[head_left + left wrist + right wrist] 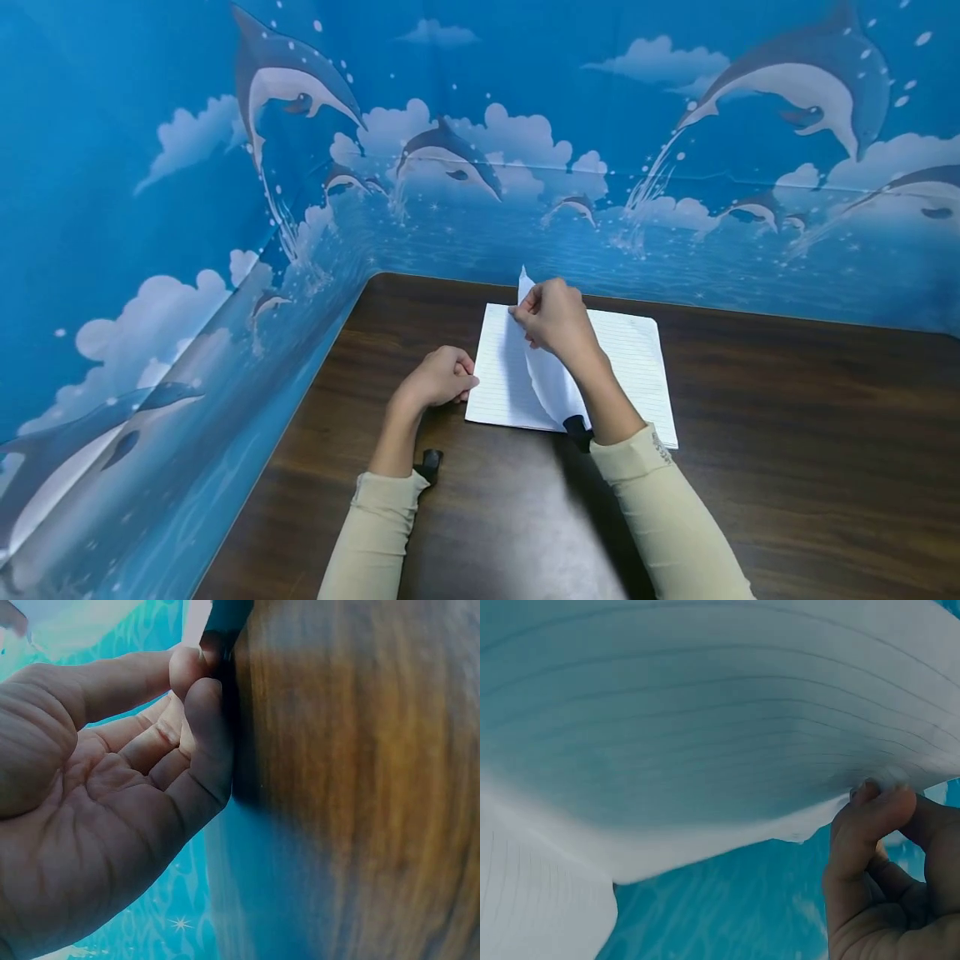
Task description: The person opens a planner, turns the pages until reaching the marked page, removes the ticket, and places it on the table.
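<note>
Here, notebook pages [551, 385] apparently in both hands [441, 377] [558, 318].

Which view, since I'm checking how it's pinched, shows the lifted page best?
The right wrist view: the lifted page fills much of it, with ruled lines and the right hand pinching its edge close up. The head view shows it smaller, partly behind that hand. The left wrist view has a blurred pale patch; whether it's that page is unclear.

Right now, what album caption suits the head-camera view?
Right hand pinches a raised page; left hand holds the notebook by its edge.
</note>
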The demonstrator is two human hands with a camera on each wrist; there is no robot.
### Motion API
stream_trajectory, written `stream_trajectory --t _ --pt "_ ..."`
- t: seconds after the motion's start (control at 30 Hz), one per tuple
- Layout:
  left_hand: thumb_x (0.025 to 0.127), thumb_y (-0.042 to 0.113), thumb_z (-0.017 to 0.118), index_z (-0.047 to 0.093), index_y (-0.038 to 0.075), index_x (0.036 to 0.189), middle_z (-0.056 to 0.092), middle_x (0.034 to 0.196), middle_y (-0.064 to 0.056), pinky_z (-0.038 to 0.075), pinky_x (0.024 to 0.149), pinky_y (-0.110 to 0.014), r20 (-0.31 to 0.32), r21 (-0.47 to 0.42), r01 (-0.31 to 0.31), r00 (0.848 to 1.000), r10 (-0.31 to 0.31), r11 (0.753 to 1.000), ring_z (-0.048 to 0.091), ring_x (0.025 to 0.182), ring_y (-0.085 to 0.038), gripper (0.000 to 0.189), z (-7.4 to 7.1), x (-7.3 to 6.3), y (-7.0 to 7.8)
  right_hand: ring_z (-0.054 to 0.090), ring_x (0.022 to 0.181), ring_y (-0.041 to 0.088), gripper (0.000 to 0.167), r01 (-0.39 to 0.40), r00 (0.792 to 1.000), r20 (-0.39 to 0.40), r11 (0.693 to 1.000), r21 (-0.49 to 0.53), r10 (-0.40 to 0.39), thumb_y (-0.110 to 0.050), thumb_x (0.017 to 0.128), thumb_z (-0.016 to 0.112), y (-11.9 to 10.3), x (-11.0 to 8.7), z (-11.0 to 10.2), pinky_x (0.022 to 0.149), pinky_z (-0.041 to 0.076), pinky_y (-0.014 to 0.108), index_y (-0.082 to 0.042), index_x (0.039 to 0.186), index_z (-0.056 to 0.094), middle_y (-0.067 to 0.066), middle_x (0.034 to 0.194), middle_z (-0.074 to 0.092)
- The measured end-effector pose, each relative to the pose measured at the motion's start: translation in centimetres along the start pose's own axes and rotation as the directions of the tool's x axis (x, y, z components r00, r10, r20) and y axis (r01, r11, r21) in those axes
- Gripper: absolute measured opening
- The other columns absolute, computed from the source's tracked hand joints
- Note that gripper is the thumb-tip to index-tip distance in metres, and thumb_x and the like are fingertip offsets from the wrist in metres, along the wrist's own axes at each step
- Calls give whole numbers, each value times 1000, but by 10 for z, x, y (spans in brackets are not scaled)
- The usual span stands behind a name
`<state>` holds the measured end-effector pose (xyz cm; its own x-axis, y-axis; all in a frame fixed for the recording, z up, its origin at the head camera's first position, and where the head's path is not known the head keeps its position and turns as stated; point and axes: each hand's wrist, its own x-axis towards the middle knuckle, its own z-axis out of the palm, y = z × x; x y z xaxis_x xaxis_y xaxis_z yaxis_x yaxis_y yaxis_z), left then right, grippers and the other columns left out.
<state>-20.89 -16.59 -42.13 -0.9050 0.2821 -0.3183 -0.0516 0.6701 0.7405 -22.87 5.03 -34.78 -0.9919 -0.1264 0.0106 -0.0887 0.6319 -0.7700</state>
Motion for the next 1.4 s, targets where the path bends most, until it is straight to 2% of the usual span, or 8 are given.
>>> stream_trajectory --t 0.4,0.53,0.73,0.83,1.0,1.13,1.23,1.4 --pt "104 3 66 64 -3 101 66 71 -7 46 59 -23 -3 25 -13 1000 14 1000 59 61 -13 6 -2 1 1 63 49 13 24 6 1000 22 998 -65 -5 -17 101 76 -2 13 42 53 45 25 -3 81 76 7 60 70" --pt "104 2 66 64 -2 100 64 70 -6 46 58 -23 -3 19 -4 1000 4 1000 59 61 -13 6 -3 1 3 62 48 11 28 33 999 19 999 -27 -32 -18 100 76 10 21 58 52 44 25 -6 75 75 4 57 69" --pt "104 2 66 64 -2 100 63 70 -6 47 58 -23 0 -3 26 1000 -26 1000 59 61 -14 6 -3 1 5 59 48 12 26 -23 998 58 999 -35 25 -12 100 77 11 19 78 53 43 24 0 77 75 8 57 69" --pt "106 -1 59 64 -4 103 62 69 -6 48 59 -22 -4 -18 33 999 -33 999 59 61 -13 7 -2 1 4 57 48 10 26 -48 997 53 998 -47 51 -11 99 77 15 18 87 52 41 22 -1 76 75 8 57 69" --pt "108 -2 43 66 -10 106 58 68 -6 48 58 -23 -6 -60 6 1000 -7 998 56 58 -13 25 -1 1 3 63 49 9 27 -97 992 70 994 -41 100 -9 100 76 19 19 94 54 46 21 -1 74 76 9 62 74" --pt "111 12 55 67 -2 87 56 61 -3 41 55 -24 2 -45 2 1000 -2 999 51 54 -12 31 -3 1 4 64 53 11 26 -115 988 98 992 -51 119 -11 99 77 19 22 94 56 46 21 -1 75 77 9 66 75" --pt "107 21 68 62 7 72 53 55 -1 34 52 -25 10 -7 18 1000 -17 1000 46 49 -11 38 -2 2 5 60 60 12 26 -111 986 119 991 -81 120 -15 98 79 19 23 93 60 48 24 -2 75 78 6 66 74" --pt "101 13 74 60 9 74 56 59 -1 38 53 -25 -16 49 26 1000 -25 998 49 54 -11 31 1 3 3 73 62 17 23 -106 975 191 992 -65 117 -15 98 80 21 22 89 75 58 28 -2 78 80 10 69 78"
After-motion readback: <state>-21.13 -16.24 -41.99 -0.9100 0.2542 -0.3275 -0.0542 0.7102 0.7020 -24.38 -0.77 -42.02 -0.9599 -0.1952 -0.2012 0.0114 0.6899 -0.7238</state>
